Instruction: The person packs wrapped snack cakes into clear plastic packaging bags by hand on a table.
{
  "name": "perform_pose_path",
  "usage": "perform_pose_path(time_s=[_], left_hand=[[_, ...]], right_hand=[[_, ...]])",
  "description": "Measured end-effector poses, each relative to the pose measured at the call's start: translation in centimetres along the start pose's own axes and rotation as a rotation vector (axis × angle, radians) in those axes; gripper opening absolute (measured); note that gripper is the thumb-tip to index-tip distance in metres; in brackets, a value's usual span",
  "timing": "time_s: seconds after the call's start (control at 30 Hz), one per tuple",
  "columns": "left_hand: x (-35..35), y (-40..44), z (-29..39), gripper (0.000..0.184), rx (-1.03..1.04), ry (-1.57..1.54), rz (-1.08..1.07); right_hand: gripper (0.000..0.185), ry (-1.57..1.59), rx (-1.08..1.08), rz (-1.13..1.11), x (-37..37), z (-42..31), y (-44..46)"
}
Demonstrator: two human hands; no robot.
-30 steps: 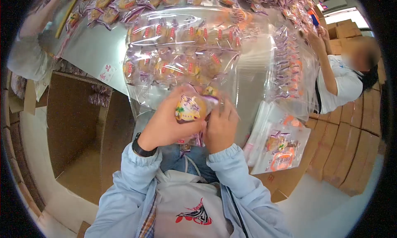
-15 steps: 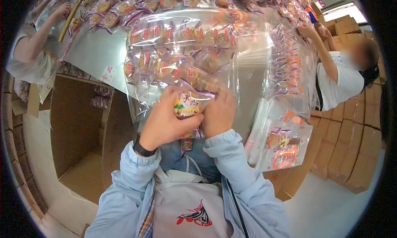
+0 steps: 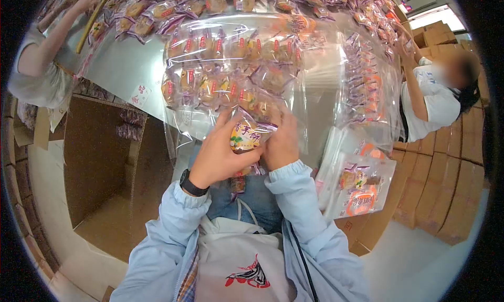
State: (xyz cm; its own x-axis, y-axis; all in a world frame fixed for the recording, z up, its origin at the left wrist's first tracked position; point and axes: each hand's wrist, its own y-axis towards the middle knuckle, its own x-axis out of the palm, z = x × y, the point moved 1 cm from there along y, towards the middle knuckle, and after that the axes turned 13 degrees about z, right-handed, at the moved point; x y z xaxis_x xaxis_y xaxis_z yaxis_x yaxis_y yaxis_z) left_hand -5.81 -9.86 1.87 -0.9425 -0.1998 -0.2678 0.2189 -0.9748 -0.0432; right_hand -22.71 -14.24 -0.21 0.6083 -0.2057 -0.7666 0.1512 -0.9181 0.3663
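Observation:
My left hand (image 3: 220,155) is closed round a wrapped pastry (image 3: 245,138) with a yellow and white printed label and purple crimped ends. My right hand (image 3: 282,144) is curled against the right end of that packet; its fingertips are partly hidden. More purple wrapping shows below my left thumb. Just beyond my hands, a large clear plastic bag (image 3: 181,115) lies on the metal table (image 3: 118,65), with two rows of wrapped pastries inside. Another small packet (image 3: 238,185) shows below my hands, against my jeans.
A filled clear bag (image 3: 386,110) lies to the right, above a stack of flat printed bags (image 3: 328,168). Loose wrapped pastries (image 3: 215,3) heap along the far side. An open carton (image 3: 97,149) stands left. Co-workers are at both sides; stacked cartons (image 3: 438,181) stand right.
Both my hands have shifted slightly to the right with the wrapped pastry. The packets in the clear bag have moved a little. The co-worker on the right has drawn their arms closer.

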Motion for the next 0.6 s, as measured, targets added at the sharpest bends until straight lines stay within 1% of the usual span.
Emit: perform_pose_path(time_s=[0.03, 0.13, 0.23, 0.33, 0.37, 0.47, 0.53, 0.6], left_hand=[[0.0, 0.1, 0.1, 0.058, -0.011, -0.002, 0.019], [-0.3, 0.0, -0.4, 0.059, 0.122, 0.033, 0.103], [-0.3, -0.4, -0.3, 0.058, 0.063, -0.069, 0.166], [-0.2, -0.7, 0.0, 0.058, -0.059, -0.130, 0.161], [-0.2, -0.8, 0.0, 0.057, -0.080, -0.136, 0.152], [-0.5, -1.4, -0.9, 0.056, -0.077, -0.103, 0.094], [-0.6, -1.8, -1.4, 0.058, -0.110, -0.095, 0.048], [0.1, -1.7, -1.3, 0.060, -0.014, -0.057, 0.075]], right_hand=[[0.062, 0.020, 0.042, -0.028, 0.0, 0.2, 0.4], [0.055, 0.197, 0.034, 0.055, -0.2, 1.2, -0.3], [0.044, 0.673, 0.410, 0.217, 1.1, 0.6, -1.8], [0.038, 0.700, 0.428, 0.214, 3.5, 0.9, -1.0], [0.037, 0.557, 0.403, 0.186, 3.6, 1.0, -0.5], [0.037, 0.501, 0.179, 0.158, 3.7, 2.3, 0.3], [0.048, 0.407, 0.113, 0.170, 3.0, 3.6, -0.1], [0.056, 0.438, 0.202, 0.109, 3.1, 4.1, 0.1]])
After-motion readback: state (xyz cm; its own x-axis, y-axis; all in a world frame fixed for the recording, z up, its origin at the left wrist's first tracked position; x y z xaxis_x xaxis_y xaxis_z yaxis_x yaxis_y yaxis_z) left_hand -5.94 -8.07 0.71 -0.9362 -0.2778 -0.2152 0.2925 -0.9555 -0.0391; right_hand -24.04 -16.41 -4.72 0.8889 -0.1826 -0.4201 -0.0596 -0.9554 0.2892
